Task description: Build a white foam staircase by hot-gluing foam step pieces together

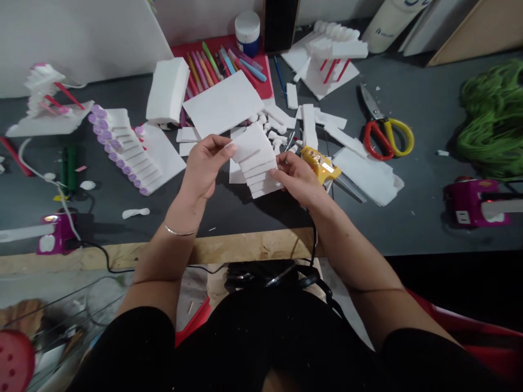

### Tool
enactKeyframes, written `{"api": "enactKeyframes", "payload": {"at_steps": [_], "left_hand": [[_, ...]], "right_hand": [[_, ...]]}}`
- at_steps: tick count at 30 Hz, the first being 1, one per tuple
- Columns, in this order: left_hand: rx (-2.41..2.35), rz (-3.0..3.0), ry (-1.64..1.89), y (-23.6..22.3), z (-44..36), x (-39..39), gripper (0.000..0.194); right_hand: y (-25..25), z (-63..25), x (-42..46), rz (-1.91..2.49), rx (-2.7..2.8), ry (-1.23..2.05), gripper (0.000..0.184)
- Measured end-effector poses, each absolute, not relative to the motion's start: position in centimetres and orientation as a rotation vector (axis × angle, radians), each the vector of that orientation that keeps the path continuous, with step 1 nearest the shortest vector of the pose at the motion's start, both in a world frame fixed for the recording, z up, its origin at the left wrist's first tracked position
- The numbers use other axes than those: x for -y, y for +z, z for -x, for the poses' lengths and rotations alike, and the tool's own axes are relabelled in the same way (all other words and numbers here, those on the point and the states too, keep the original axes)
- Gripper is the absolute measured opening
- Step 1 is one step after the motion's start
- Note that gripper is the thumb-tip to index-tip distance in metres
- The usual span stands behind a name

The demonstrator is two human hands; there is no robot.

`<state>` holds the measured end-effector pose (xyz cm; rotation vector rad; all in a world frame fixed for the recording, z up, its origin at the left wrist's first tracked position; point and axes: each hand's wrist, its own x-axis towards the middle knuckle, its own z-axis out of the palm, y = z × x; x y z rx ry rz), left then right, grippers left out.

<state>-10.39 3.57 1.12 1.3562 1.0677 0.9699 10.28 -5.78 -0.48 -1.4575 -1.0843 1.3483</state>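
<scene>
Both my hands hold a small white foam staircase model [256, 161] above the grey table [412, 218]. My left hand [205, 166] pinches its upper left edge, fingers closed on the top sheet. My right hand [297, 178] grips its lower right side, fingers curled round the steps. A yellow glue gun [321, 165] lies just behind my right hand, its black cord running down towards my lap.
A finished foam staircase with purple caps [122, 151] lies at left. Foam blocks and strips [310, 125] litter the middle. Behind are coloured pens on a red tray [223, 62], a white jar [247, 30], red-yellow scissors [384, 133] and green yarn [492, 117]. Pink devices [474, 201] sit at both sides.
</scene>
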Motion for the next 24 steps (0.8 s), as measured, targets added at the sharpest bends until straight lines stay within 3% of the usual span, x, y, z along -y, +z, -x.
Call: {"api": "enactKeyframes", "payload": {"at_steps": [7, 24], "left_hand": [[-1.102, -1.292, 0.878, 1.40, 10.17, -3.28, 0.023], [-1.080, -1.210, 0.807, 1.10, 10.15, -3.26, 0.030]], "right_hand": [[-0.71, -10.31, 5.82, 1.386, 1.061, 1.330, 0.036], [-0.76, -10.35, 6.00, 1.335, 1.067, 1.363, 0.032]]}}
